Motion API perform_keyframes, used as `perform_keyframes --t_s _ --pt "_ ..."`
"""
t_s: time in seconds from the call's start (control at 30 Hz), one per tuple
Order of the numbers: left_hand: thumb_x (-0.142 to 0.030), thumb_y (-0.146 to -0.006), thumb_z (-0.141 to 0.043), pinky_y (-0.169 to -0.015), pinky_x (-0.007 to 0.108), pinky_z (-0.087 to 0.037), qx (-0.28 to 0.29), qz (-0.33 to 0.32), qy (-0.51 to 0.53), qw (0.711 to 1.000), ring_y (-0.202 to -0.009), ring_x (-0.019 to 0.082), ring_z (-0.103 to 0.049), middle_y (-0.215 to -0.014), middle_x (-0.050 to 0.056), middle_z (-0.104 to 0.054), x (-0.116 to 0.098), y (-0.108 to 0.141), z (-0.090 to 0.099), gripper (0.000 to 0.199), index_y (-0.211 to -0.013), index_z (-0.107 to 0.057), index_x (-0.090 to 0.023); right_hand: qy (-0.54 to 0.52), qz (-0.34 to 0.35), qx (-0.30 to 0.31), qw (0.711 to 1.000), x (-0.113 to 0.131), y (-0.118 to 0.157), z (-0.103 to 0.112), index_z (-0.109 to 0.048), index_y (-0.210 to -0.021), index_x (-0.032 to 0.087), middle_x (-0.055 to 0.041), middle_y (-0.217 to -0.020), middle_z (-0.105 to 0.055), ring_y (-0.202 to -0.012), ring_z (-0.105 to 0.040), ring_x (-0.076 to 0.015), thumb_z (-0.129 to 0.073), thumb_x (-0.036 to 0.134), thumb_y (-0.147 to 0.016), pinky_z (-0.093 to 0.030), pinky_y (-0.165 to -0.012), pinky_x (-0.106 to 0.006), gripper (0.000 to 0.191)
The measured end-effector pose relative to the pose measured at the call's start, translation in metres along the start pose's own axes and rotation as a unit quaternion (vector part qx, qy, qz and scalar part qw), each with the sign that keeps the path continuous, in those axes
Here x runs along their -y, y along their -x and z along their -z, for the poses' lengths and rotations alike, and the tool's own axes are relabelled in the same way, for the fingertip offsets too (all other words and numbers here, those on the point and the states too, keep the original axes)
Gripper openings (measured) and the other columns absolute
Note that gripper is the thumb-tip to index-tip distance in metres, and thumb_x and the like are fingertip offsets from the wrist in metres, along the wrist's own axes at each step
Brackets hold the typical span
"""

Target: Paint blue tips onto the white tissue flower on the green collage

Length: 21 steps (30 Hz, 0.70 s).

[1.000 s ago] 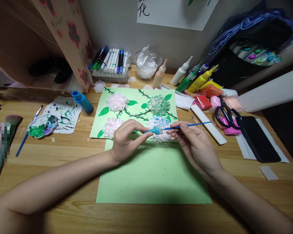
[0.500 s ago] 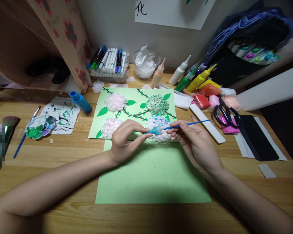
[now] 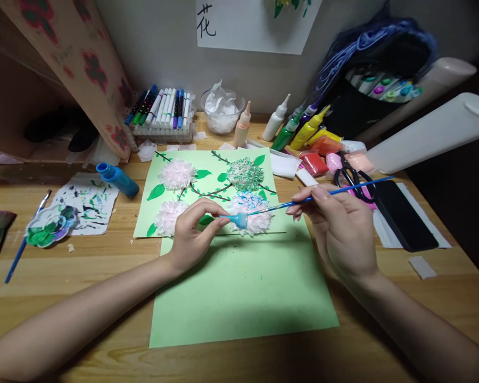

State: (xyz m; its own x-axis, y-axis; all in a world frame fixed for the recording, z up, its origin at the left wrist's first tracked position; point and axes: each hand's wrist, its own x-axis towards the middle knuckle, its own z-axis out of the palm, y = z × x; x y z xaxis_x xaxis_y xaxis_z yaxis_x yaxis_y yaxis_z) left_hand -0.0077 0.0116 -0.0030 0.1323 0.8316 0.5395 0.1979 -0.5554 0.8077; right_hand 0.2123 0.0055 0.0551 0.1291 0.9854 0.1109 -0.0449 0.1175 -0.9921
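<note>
My left hand (image 3: 197, 229) pinches a blue bottle cap (image 3: 239, 219) by its narrow nozzle, its wide end turned to the right. In my right hand (image 3: 335, 223) is a thin blue paintbrush (image 3: 291, 204), its tip at the mouth of the cap. Both are held over a light green sheet (image 3: 143, 213) that bears crinkled paper flowers, green leaves and dark stems. Behind the cap, a pale pink flower (image 3: 259, 221) has blue dabs on its upper part. Another flower (image 3: 245, 174) is coloured green. The uncapped blue paint bottle (image 3: 120, 180) leans at the left.
A second green sheet (image 3: 239, 303) lies nearer me. On the left are a paint palette (image 3: 48, 229), a stained tissue (image 3: 96, 202) and another brush (image 3: 16, 260). Markers (image 3: 163, 109), a clear bowl (image 3: 223, 114) and paint bottles (image 3: 277, 119) line the back. Scissors (image 3: 353, 183) and a phone (image 3: 405, 215) lie right.
The brush has drawn back to the right, so more of its tip end shows outside the cap. My right hand has moved right; the whole view has shifted slightly.
</note>
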Motion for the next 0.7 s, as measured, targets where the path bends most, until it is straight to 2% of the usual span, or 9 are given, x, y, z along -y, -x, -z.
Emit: perform_keyframes --t_s 0.13,0.27,0.4,0.5,0.7 --pt "-0.022 -0.088 -0.064 -0.066 0.027 -0.049 0.003 -0.007 -0.017 1.000 -0.073 0.014 -0.060 -0.076 0.002 -0.065 0.000 0.001 0.001 0.004 -0.085 -0.063 -0.019 0.006 0.031 -0.017 0.999 0.003 -0.002 0.009 -0.069 -0.071 0.021 -0.0013 -0.074 -0.065 -0.063 -0.060 -0.0116 -0.060 0.032 -0.088 -0.049 -0.058 -0.025 0.022" --pt "-0.020 -0.086 -0.065 -0.066 0.027 -0.050 0.019 -0.002 -0.055 0.998 -0.074 0.015 -0.061 -0.077 0.002 -0.067 -0.002 0.000 0.000 0.002 -0.086 -0.064 -0.019 0.015 0.048 -0.054 0.997 -0.010 -0.005 0.026 -0.067 -0.073 0.022 -0.0021 -0.077 -0.063 -0.062 -0.060 -0.0131 -0.057 0.038 -0.089 -0.049 -0.057 -0.027 0.024" --pt "-0.016 -0.084 -0.067 -0.065 0.027 -0.051 0.045 -0.026 -0.088 0.995 -0.073 0.015 -0.062 -0.077 0.002 -0.067 -0.004 -0.001 0.000 0.006 -0.088 -0.064 -0.019 0.018 0.019 -0.087 0.996 -0.036 -0.008 0.045 -0.063 -0.076 0.025 -0.0010 -0.073 -0.062 -0.061 -0.062 -0.0144 -0.055 0.041 -0.088 -0.050 -0.058 -0.028 0.021" --pt "-0.015 -0.084 -0.068 -0.063 0.026 -0.051 0.062 -0.046 -0.104 0.992 -0.071 0.014 -0.062 -0.076 0.002 -0.066 -0.004 -0.001 0.000 0.008 -0.088 -0.063 -0.019 -0.015 -0.015 -0.096 0.995 -0.053 -0.009 0.052 -0.062 -0.075 0.022 0.0012 -0.066 -0.060 -0.060 -0.062 -0.0128 -0.056 0.041 -0.087 -0.050 -0.058 -0.026 0.023" --pt "-0.014 -0.083 -0.068 -0.062 0.027 -0.050 0.091 -0.057 -0.113 0.988 -0.071 0.014 -0.062 -0.075 0.002 -0.066 -0.006 -0.003 0.000 0.009 -0.088 -0.063 -0.019 -0.053 -0.032 -0.077 0.995 -0.064 -0.009 0.053 -0.064 -0.076 0.020 0.0013 -0.074 -0.062 -0.062 -0.063 -0.0101 -0.058 0.040 -0.086 -0.050 -0.060 -0.024 0.023"
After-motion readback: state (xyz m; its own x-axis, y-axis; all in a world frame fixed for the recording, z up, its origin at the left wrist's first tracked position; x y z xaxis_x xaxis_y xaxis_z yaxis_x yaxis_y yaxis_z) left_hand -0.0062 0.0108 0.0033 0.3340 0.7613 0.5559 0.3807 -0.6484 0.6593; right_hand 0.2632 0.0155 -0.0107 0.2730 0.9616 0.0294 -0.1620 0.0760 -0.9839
